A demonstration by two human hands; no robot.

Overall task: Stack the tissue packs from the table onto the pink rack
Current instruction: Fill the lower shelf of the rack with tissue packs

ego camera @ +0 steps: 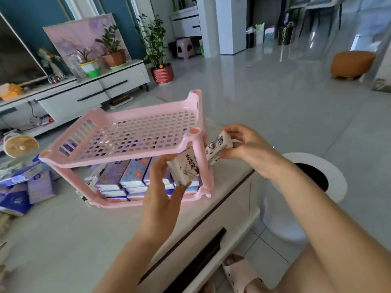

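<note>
Roughly past the halfway mark, by the look of it. Far left on the table (63, 229), a heap of blue and purple tissue packs (23, 187) is yet to be shifted. Next over is the pink rack (191, 111). Its lower shelf (131, 178) is filled with purple-and-blue packs stacked in layers, while nothing is seen on the perforated top shelf (135, 132), so that's probably where the rest gets put. At the rack's right front post, a white printed pack (185, 168) is gripped by the left hand (163, 187), fingers curled round it, right at the lower shelf's opening. Just beside it, outside the post, a second white pack (218, 146) is pinched by the right hand (243, 144). Far right, a white bin (313, 166) is stood on the floor; its contents can't be made out.
</note>
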